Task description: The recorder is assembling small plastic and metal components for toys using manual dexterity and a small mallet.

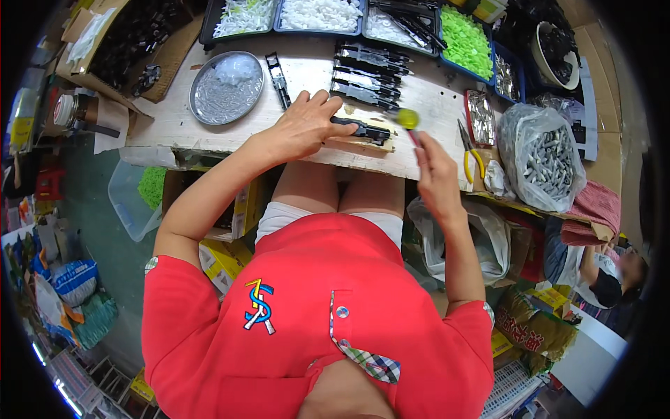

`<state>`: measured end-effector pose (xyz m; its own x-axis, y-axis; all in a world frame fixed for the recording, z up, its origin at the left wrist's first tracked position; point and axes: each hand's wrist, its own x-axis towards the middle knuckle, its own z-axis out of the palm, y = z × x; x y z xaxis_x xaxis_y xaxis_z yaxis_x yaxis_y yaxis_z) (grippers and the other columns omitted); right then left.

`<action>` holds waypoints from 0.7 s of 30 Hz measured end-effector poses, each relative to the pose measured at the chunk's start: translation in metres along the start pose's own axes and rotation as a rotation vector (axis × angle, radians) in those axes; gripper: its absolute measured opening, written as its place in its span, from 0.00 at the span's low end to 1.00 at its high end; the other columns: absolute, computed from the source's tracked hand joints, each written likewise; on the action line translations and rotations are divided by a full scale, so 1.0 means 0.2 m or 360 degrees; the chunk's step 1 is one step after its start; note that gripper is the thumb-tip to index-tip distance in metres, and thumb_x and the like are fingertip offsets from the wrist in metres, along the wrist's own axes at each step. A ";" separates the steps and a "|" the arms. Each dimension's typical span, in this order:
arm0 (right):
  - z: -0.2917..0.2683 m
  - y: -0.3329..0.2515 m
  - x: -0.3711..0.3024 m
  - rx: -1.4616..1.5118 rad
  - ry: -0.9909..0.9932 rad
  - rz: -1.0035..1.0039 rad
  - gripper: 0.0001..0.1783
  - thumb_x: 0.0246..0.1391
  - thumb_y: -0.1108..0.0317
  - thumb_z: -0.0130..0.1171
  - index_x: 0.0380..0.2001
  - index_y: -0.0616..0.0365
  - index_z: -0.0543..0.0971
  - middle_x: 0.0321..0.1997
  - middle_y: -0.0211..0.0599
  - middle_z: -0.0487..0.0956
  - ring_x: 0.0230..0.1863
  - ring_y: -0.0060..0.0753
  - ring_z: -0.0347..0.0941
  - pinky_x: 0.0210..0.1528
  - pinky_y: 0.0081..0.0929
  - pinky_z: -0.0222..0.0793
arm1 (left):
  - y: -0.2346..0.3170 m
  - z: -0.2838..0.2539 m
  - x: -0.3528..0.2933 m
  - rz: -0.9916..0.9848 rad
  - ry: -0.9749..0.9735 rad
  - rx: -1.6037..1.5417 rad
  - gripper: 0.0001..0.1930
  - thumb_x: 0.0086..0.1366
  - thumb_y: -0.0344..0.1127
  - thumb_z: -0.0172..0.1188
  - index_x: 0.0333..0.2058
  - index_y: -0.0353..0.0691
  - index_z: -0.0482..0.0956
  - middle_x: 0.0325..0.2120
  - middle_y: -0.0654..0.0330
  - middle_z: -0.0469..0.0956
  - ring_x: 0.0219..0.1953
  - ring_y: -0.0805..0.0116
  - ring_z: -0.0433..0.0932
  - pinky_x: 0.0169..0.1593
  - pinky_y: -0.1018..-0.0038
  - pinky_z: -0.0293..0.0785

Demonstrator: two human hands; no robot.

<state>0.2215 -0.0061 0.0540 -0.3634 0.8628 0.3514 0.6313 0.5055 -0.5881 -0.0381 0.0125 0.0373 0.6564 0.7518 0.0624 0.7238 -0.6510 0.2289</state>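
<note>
My left hand (pixel 307 126) is on the bench, its thumb pressed on the left end of a long black plastic piece (pixel 366 130). That piece lies on a pale wooden block at the bench's front edge. My right hand (pixel 440 171) grips the handle of a small mallet (pixel 407 118) with a yellow-green head. The mallet head is raised just right of the black piece and is slightly blurred. Behind the block lies a row of several similar black pieces (pixel 370 73). Another dark piece (pixel 278 80) rests alone beyond my left hand.
A round metal dish (pixel 227 91) with small clear parts stands at left. Trays of white parts (pixel 319 15) and green parts (pixel 466 42) line the back. Yellow-handled pliers (pixel 473 157) and a bag of grey parts (pixel 544 160) lie at right. A person sits farther off, right.
</note>
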 end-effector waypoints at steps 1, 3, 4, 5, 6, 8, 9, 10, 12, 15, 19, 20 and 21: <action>0.01 -0.04 0.01 -0.0122 -0.0135 0.0026 0.12 0.53 0.72 0.48 0.42 0.59 0.70 0.32 0.48 0.74 0.30 0.53 0.71 0.31 0.42 0.67 | 0.00 0.00 0.01 0.0007 -0.0027 0.0012 0.25 0.47 0.22 0.52 0.46 0.53 0.76 0.37 0.57 0.67 0.42 0.60 0.65 0.39 0.67 0.59; 0.03 -0.06 0.02 -0.0420 -0.0422 0.0070 0.15 0.53 0.69 0.50 0.45 0.56 0.70 0.30 0.44 0.75 0.26 0.52 0.71 0.28 0.43 0.67 | 0.00 -0.01 0.02 0.0000 -0.0088 0.0005 0.25 0.47 0.22 0.52 0.46 0.52 0.75 0.37 0.56 0.67 0.43 0.59 0.65 0.39 0.67 0.60; 0.02 -0.06 0.03 -0.0428 -0.0421 0.0080 0.15 0.53 0.69 0.50 0.45 0.56 0.70 0.30 0.44 0.75 0.26 0.52 0.71 0.28 0.43 0.67 | 0.00 -0.01 0.03 0.0034 -0.0078 0.0013 0.25 0.48 0.22 0.52 0.46 0.53 0.75 0.37 0.57 0.67 0.43 0.60 0.65 0.39 0.68 0.60; 0.01 -0.06 0.05 -0.0487 -0.0484 0.0108 0.15 0.53 0.69 0.49 0.45 0.56 0.69 0.30 0.44 0.75 0.26 0.51 0.71 0.27 0.43 0.67 | 0.00 0.00 0.03 0.0055 -0.0067 0.0024 0.25 0.48 0.22 0.52 0.46 0.53 0.75 0.37 0.57 0.67 0.43 0.60 0.65 0.39 0.68 0.61; 0.00 -0.07 0.06 -0.0546 -0.0549 0.0137 0.15 0.53 0.68 0.49 0.45 0.56 0.69 0.29 0.44 0.74 0.26 0.50 0.72 0.27 0.42 0.67 | 0.00 -0.01 0.03 0.0054 -0.0067 0.0019 0.25 0.48 0.22 0.52 0.46 0.53 0.75 0.37 0.57 0.67 0.43 0.60 0.65 0.39 0.68 0.61; -0.03 -0.12 0.07 -0.0430 -0.0312 0.0019 0.13 0.54 0.67 0.48 0.43 0.57 0.69 0.28 0.44 0.74 0.26 0.50 0.72 0.27 0.42 0.67 | 0.00 -0.03 0.03 0.0045 -0.0056 -0.0036 0.26 0.47 0.19 0.51 0.46 0.51 0.75 0.36 0.56 0.66 0.39 0.60 0.65 0.41 0.68 0.62; -0.04 -0.16 0.07 -0.0310 -0.0069 -0.0090 0.12 0.54 0.66 0.47 0.41 0.57 0.69 0.28 0.44 0.74 0.26 0.50 0.72 0.26 0.42 0.66 | 0.00 -0.03 0.03 0.0038 -0.0054 -0.0039 0.26 0.47 0.19 0.51 0.46 0.51 0.76 0.36 0.55 0.66 0.39 0.60 0.65 0.41 0.68 0.62; -0.06 -0.20 0.08 -0.0338 -0.0052 -0.0066 0.10 0.55 0.66 0.46 0.38 0.58 0.69 0.28 0.44 0.75 0.26 0.50 0.72 0.25 0.41 0.67 | 0.00 -0.03 0.03 0.0029 -0.0052 -0.0041 0.26 0.47 0.19 0.51 0.46 0.51 0.76 0.36 0.55 0.66 0.40 0.60 0.65 0.41 0.68 0.62; -0.01 -0.16 0.04 -0.0709 -0.0547 0.0090 0.09 0.54 0.67 0.46 0.37 0.57 0.69 0.26 0.43 0.75 0.25 0.50 0.72 0.24 0.42 0.67 | 0.02 -0.05 0.04 0.0043 -0.0068 -0.0053 0.26 0.47 0.19 0.51 0.45 0.51 0.76 0.36 0.55 0.67 0.40 0.59 0.65 0.40 0.68 0.62; 0.02 -0.14 0.05 -0.0653 -0.0508 0.0065 0.09 0.53 0.66 0.47 0.37 0.55 0.69 0.22 0.43 0.74 0.22 0.51 0.72 0.23 0.43 0.67 | 0.00 -0.02 0.03 0.0056 -0.0022 -0.0067 0.18 0.52 0.26 0.52 0.42 0.51 0.78 0.38 0.58 0.69 0.44 0.59 0.66 0.41 0.67 0.64; 0.03 -0.12 0.04 -0.0557 -0.0393 0.0032 0.08 0.54 0.65 0.47 0.36 0.56 0.69 0.22 0.45 0.75 0.19 0.50 0.72 0.21 0.43 0.67 | 0.01 -0.03 0.05 0.0094 0.0052 0.0002 0.22 0.49 0.22 0.52 0.43 0.51 0.78 0.33 0.56 0.67 0.37 0.59 0.66 0.38 0.67 0.64; 0.05 -0.09 0.05 -0.0754 -0.0521 0.0089 0.08 0.54 0.66 0.47 0.36 0.56 0.69 0.22 0.45 0.75 0.19 0.50 0.72 0.21 0.43 0.67 | 0.00 -0.02 0.05 0.0101 0.0058 0.0002 0.22 0.49 0.22 0.52 0.43 0.51 0.78 0.33 0.56 0.67 0.37 0.59 0.66 0.38 0.67 0.64; 0.06 -0.08 0.06 -0.0677 -0.0499 0.0064 0.08 0.53 0.66 0.47 0.35 0.56 0.69 0.21 0.45 0.75 0.20 0.50 0.73 0.21 0.44 0.67 | 0.00 -0.02 0.06 0.0109 0.0048 -0.0077 0.22 0.49 0.22 0.52 0.43 0.50 0.78 0.32 0.57 0.68 0.36 0.59 0.66 0.37 0.68 0.64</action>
<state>0.1988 -0.0040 0.0579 -0.4795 0.8754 0.0616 0.8475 0.4801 -0.2264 -0.0317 0.0223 0.0409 0.6969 0.7089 0.1087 0.6656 -0.6958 0.2699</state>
